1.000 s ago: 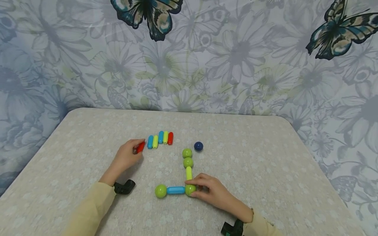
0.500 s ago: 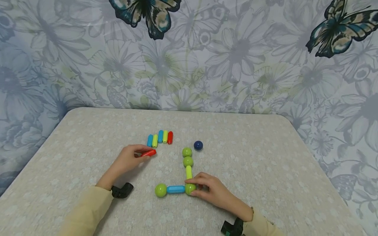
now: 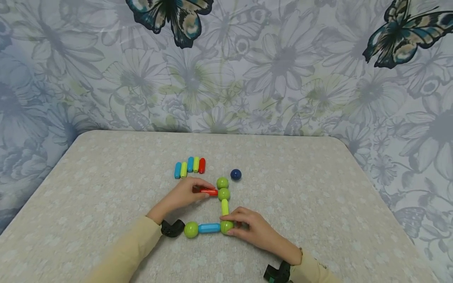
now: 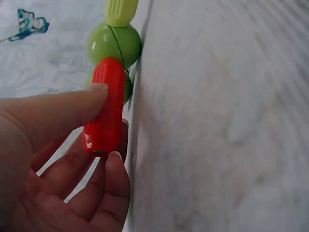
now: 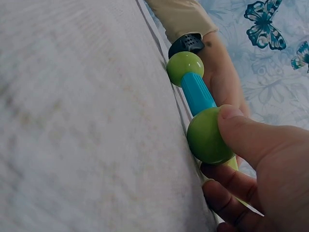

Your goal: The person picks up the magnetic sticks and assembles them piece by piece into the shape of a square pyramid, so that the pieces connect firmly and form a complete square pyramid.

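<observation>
My left hand pinches a red rod between thumb and fingers. The rod's far end meets a green ball in the upright line of the L-shaped build. At the corner, my right hand pinches another green ball between thumb and fingers. From that corner a blue rod runs left to an end ball. A yellow-green rod leads up from the corner to the ball that the red rod touches, and one more green ball sits beyond it.
A row of several blue, yellow-green and red rods lies behind my left hand. A dark blue ball rests just right of the build's top. The cloth-covered table ends at a flowered wall.
My left hand has carried the red rod rightward from beside the row of rods to the green ball, turning it to lie level. My right hand has stayed on the corner ball.
</observation>
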### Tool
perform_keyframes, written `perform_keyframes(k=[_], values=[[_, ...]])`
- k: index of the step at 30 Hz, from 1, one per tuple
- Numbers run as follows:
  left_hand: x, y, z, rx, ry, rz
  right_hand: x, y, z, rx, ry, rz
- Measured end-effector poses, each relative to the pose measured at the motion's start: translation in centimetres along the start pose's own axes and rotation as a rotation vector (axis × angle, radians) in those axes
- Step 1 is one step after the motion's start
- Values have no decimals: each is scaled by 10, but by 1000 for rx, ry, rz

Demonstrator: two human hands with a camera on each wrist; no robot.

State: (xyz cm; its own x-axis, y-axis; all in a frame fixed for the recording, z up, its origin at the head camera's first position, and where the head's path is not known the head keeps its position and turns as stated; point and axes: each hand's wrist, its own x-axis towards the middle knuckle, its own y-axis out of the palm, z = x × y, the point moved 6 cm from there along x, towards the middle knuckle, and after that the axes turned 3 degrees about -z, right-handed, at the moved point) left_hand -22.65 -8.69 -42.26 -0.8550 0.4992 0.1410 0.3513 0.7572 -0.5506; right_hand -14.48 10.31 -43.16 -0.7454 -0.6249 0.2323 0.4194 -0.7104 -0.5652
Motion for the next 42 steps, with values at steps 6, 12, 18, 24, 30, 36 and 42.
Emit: perform_keyframes(k=[6, 12, 18, 24, 30, 36, 42], values=[[2, 4, 3, -54, 11, 12, 2, -7, -3, 30, 26, -55], [5, 7, 4, -73, 11, 10, 21, -31, -17, -20, 230, -279], [4, 11, 4, -69, 24, 28, 43, -28, -24, -158, 283, -247], [3, 10, 2, -57, -12, 9, 47, -26, -24, -194, 295, -283], [3, 7, 0, -43, -25, 20, 45, -26, -26, -191, 307, -311], [10, -9, -2, -29, -15, -45, 46, -25, -27, -197, 307, -310], [38, -5, -16, 6, 29, 108, 44, -25, -29, -198, 306, -308]])
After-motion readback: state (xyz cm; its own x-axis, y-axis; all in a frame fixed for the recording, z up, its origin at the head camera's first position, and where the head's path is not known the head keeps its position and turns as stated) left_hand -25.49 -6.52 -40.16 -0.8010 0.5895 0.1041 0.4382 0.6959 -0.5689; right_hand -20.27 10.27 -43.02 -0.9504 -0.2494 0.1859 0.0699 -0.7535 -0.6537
